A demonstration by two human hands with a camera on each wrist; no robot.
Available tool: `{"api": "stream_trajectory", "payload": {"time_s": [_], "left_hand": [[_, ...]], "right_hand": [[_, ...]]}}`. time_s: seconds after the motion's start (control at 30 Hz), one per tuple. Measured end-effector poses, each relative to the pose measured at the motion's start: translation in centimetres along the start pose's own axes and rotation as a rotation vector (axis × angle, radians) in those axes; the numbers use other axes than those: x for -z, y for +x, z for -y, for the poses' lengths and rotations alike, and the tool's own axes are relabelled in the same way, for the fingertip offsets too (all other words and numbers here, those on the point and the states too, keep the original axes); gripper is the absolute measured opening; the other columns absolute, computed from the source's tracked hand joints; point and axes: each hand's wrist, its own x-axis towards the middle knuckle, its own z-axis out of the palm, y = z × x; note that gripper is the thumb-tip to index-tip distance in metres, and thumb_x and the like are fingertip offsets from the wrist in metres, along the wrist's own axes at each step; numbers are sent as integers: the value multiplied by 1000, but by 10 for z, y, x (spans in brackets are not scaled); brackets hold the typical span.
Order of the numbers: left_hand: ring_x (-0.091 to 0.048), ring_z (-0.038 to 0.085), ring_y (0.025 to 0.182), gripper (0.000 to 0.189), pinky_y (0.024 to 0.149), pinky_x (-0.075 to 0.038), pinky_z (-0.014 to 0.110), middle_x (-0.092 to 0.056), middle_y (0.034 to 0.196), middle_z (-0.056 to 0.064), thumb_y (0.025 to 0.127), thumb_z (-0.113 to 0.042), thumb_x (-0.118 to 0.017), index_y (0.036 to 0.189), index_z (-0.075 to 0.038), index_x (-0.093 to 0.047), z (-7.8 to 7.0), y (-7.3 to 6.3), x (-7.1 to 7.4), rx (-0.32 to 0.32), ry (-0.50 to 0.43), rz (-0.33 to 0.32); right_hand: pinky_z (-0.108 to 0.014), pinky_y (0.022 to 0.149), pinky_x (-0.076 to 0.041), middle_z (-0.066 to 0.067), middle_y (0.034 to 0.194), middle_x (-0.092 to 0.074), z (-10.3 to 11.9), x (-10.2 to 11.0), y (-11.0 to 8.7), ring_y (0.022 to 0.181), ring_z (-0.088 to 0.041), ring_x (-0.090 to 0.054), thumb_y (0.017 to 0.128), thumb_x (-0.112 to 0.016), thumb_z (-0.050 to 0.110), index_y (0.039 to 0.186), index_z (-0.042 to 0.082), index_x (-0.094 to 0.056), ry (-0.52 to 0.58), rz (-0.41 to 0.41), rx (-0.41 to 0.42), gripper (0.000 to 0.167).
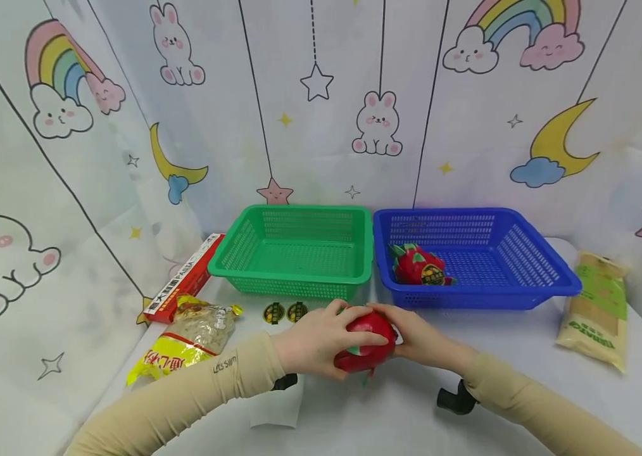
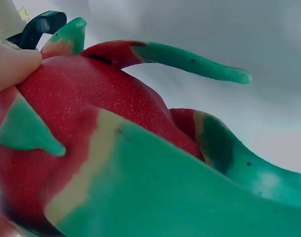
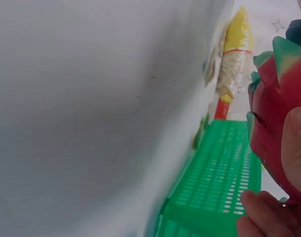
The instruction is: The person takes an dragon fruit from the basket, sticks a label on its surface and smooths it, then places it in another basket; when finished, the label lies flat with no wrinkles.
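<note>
A red dragon fruit point(image 1: 368, 324) with green-tipped scales is held between both hands in front of the baskets. My left hand point(image 1: 321, 339) grips it from the left, fingers spread over its top and thumb low on the near side. On the right side, my right hand point(image 1: 420, 335) holds it too; in the right wrist view its thumb point(image 3: 294, 143) lies along the red skin, the other fingers curled below. Long green scales point(image 2: 155, 187) fill the left wrist view. Just beyond the left hand lie round black-and-gold stickers point(image 1: 273, 313) on a white backing sheet point(image 1: 276, 405).
A green basket point(image 1: 292, 278) and a blue basket point(image 1: 480, 296) stand side by side at the back. Another dragon fruit point(image 1: 416, 265), bearing a round sticker, lies in the blue one. Left are a red pasta box point(image 1: 184, 278) and a yellow-and-clear bag point(image 1: 195, 332); right, a beige-green packet point(image 1: 597, 310).
</note>
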Motion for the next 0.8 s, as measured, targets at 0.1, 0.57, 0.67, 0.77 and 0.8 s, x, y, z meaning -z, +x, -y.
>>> {"api": "stream_trajectory", "payload": {"time_s": [0.1, 0.57, 0.67, 0.77, 0.8], "left_hand": [[-44, 25, 112, 74, 75, -52, 25, -38, 140, 5, 65, -40, -79, 131, -36, -46, -2, 3, -5, -15, 13, -8], [-42, 25, 114, 74, 80, -51, 25, -36, 141, 6, 65, -43, -79, 131, -37, -47, -11, 10, -15, -46, 42, -5], [-42, 26, 115, 75, 80, -52, 26, -36, 141, 6, 64, -44, -80, 131, -36, -46, -12, 11, -18, -57, 51, -17], [-42, 26, 115, 76, 79, -52, 26, -36, 141, 6, 64, -44, -80, 131, -36, -46, -13, 11, -20, -63, 51, -26], [-42, 26, 115, 76, 79, -52, 26, -36, 141, 7, 64, -44, -80, 132, -36, -46, -13, 12, -21, -63, 49, -26]], "right_hand": [[-38, 87, -51, -11, 124, -56, -1, 0, -5, 108, -25, -57, 68, -81, 14, 132, -1, -41, -17, -10, 5, 77], [-38, 85, -52, -12, 123, -57, -3, 4, -22, 107, -26, -58, 67, -82, 14, 131, -1, -42, -50, -23, 14, 77], [-36, 83, -53, -12, 123, -57, -4, 4, -24, 106, -26, -58, 68, -81, 16, 131, -2, -42, -49, -21, 8, 76], [-36, 83, -53, -13, 123, -57, -5, 4, -26, 106, -26, -58, 68, -81, 16, 131, -2, -42, -55, -16, -1, 76], [-37, 83, -53, -13, 123, -57, -5, 4, -27, 106, -27, -58, 68, -81, 15, 131, -2, -42, -58, -15, -4, 76]]}}
